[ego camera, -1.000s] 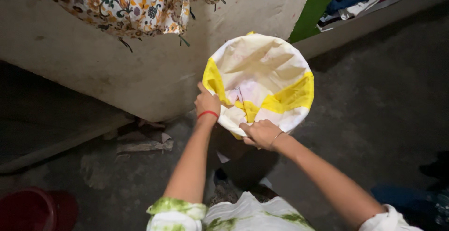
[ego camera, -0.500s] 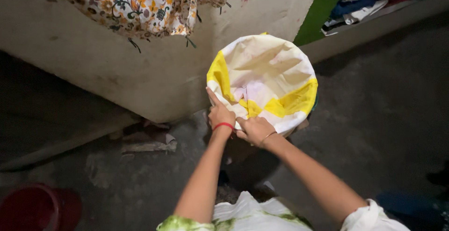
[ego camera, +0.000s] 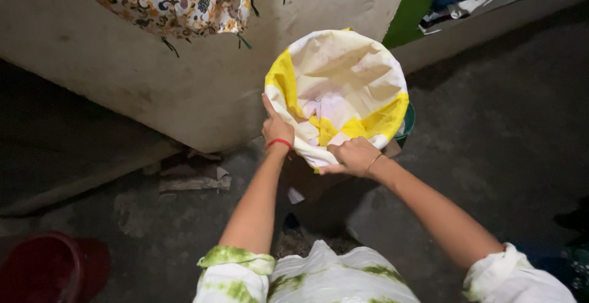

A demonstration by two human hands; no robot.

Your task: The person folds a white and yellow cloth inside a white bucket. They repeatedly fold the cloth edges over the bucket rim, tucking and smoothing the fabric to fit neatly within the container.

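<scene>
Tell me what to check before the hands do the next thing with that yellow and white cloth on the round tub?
1. Left hand on the cloth's near edge: ok.
2. Right hand gripping the front edge: ok.
3. Cloth covers the whole top of the tub: ok, only a green sliver of rim shows.
4. Cloth pulled smooth: not ok, it sags and creases in the middle.
5. What is inside the tub: cannot tell.
6. Cloth fastened underneath: cannot tell.
</scene>
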